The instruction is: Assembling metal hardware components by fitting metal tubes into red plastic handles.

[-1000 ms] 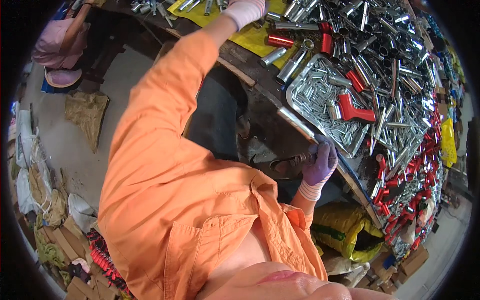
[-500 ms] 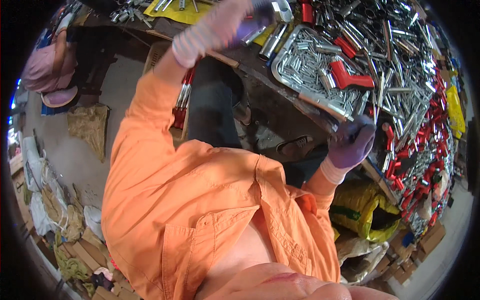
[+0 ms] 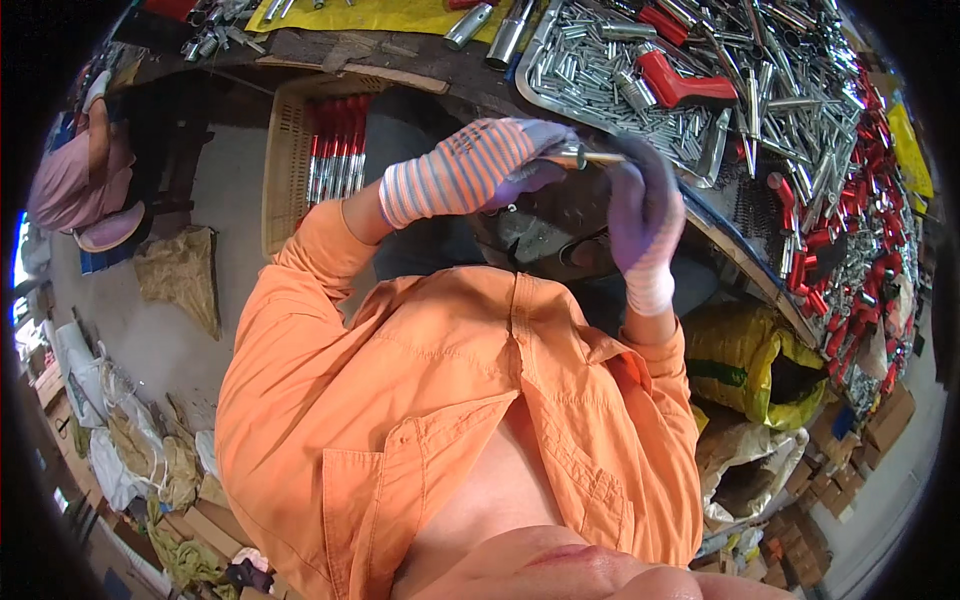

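Head view: your gloved left hand (image 3: 490, 165) grasps a metal piece (image 3: 571, 157), held before your chest. Your right hand (image 3: 648, 205) curls at a thin rod (image 3: 604, 157) showing between the two; blur, so cannot tell whether those fingers grip. Step in hand reads as two-handed handling of piece and rod; next move likely calls for steady alignment. Beyond, on the bench (image 3: 310, 46): metal tray (image 3: 716, 150) of small pins, red handle (image 3: 680, 82) on top.
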`<state>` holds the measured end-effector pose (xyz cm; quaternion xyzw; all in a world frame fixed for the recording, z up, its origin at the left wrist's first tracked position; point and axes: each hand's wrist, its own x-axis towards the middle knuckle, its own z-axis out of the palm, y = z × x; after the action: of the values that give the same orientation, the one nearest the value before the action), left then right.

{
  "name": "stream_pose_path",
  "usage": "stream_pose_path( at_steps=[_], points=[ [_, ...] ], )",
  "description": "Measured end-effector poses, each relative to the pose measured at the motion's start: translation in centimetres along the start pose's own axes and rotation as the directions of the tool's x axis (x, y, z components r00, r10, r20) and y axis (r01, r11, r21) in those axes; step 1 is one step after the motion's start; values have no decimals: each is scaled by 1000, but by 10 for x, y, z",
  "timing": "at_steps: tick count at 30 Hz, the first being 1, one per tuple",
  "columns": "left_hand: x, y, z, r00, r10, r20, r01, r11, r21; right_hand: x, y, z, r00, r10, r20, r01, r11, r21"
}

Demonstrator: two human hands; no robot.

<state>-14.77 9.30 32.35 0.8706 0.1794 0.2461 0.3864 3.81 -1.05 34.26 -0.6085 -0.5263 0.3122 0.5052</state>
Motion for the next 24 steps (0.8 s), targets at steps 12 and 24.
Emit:
stream_pose_path(
  at_steps=[12,24],
  points=[
    [-38,9,36,878,-477,-26,74,189,-979,-37,32,11,795,265,545,-364,928,80],
    [-67,-27,-4,794,-590,-146,271,558,-785,-36,36,15,926,283,251,-293,956,2]
  ],
)
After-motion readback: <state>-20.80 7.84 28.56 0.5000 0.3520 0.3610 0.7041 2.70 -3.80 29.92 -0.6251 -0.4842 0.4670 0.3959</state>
